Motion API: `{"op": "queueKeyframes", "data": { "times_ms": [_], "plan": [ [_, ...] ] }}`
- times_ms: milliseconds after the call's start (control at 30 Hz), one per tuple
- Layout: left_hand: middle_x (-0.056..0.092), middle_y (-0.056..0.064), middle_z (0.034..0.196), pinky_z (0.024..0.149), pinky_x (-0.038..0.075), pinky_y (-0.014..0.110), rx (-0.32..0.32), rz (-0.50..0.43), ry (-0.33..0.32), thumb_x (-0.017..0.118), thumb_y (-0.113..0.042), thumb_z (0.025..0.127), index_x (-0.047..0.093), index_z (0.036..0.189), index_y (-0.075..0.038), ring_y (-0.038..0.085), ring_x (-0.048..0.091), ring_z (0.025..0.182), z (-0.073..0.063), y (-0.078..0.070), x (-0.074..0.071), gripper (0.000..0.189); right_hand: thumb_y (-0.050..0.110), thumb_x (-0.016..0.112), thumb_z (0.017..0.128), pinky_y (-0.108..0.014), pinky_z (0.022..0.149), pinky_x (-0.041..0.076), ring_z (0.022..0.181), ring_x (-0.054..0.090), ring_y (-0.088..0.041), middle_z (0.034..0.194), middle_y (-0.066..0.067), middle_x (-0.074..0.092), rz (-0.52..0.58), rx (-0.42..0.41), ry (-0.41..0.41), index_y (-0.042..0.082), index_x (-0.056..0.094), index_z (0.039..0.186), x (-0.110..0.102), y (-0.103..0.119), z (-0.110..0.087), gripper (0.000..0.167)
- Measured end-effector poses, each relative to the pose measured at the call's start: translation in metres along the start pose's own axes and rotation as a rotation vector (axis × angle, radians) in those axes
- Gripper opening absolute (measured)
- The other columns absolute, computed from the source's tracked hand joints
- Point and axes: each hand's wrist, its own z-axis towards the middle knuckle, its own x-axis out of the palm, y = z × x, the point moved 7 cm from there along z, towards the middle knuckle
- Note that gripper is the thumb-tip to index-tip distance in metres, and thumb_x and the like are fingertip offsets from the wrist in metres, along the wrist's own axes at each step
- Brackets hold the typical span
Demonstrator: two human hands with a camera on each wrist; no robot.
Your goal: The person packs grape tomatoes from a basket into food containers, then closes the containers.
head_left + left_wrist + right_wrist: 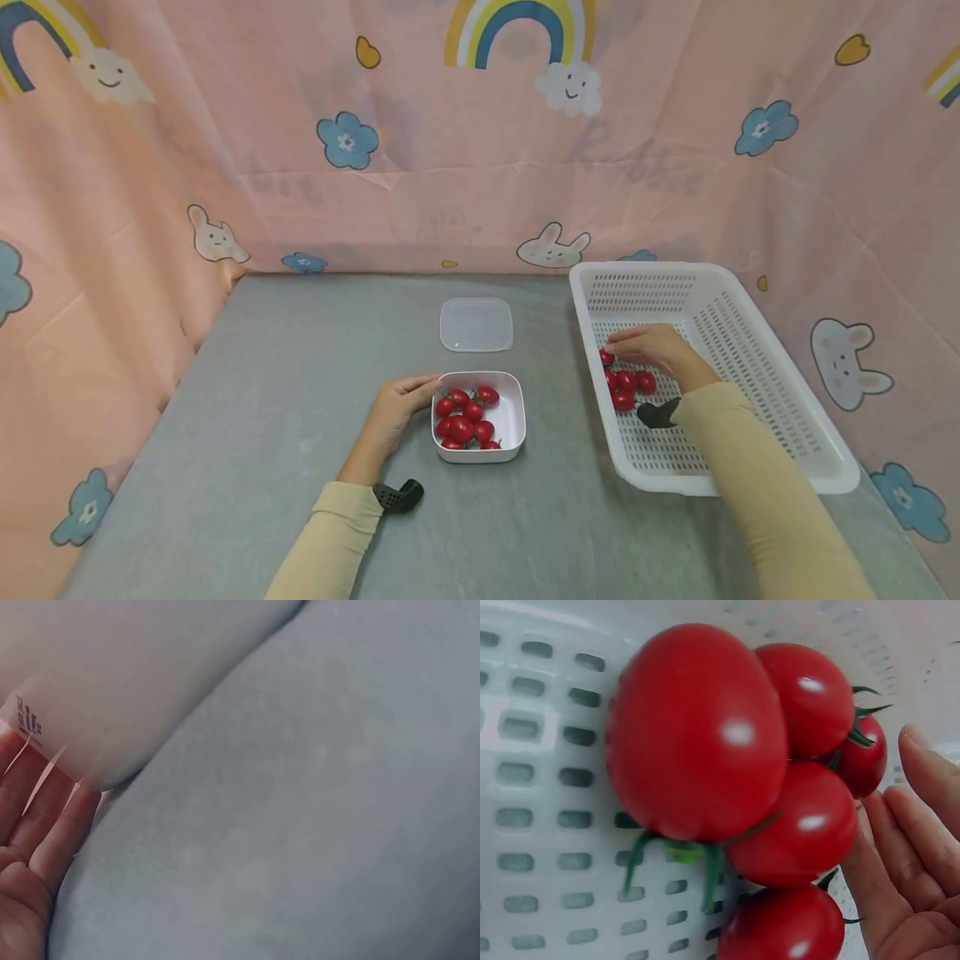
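Note:
My left hand (399, 408) rests against the left side of a small white box (512, 417), its fingertips at the far left corner. In the left wrist view, straight fingers (64, 825) lie along the box's pale outer wall (112, 682). Several cherry tomatoes (461, 428) with green stems fill the box's left part. My right hand (660, 350) reaches down into a white basket (780, 400), over several more cherry tomatoes (626, 381) by its left wall. Seen from the right wrist, thumb and fingers are spread apart beside the small farthest tomato (864, 757).
A clear flat lid (476, 325) lies on the grey table (315, 367) behind the box. The slotted basket has raised walls and stands at the right. A pink patterned curtain (420, 200) hangs along the back and both sides.

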Motion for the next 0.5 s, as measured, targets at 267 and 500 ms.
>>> {"op": "queueKeyframes", "data": {
  "times_ms": [267, 500],
  "plan": [
    [0.076, -0.001, 0.105, 0.085, 0.054, 0.021, -0.005, -0.01, 0.008, 0.069, -0.013, 0.092, 0.067, 0.117, 0.01, 0.001, 0.068, 0.094, 0.0006, 0.0005, 0.0008, 0.034, 0.027, 0.069, 0.094, -0.043, 0.108, 0.045, 0.129, 0.057, -0.034, 0.143, -0.024, 0.054, 0.002, -0.019, 0.01, -0.004, 0.051, 0.141, 0.0083, 0.0006, 0.0046, 0.059],
    [0.076, -0.007, 0.1, 0.085, 0.054, 0.021, -0.014, -0.023, 0.006, 0.068, -0.011, 0.092, 0.067, 0.117, 0.01, 0.0, 0.068, 0.093, -0.0002, -0.0008, 0.0012, 0.033, 0.026, 0.07, 0.093, -0.044, 0.106, 0.046, 0.118, 0.066, -0.029, 0.129, -0.019, 0.066, -0.012, -0.029, 0.008, -0.005, 0.058, 0.134, 0.0084, 0.001, 0.0067, 0.053]
  ]
}}
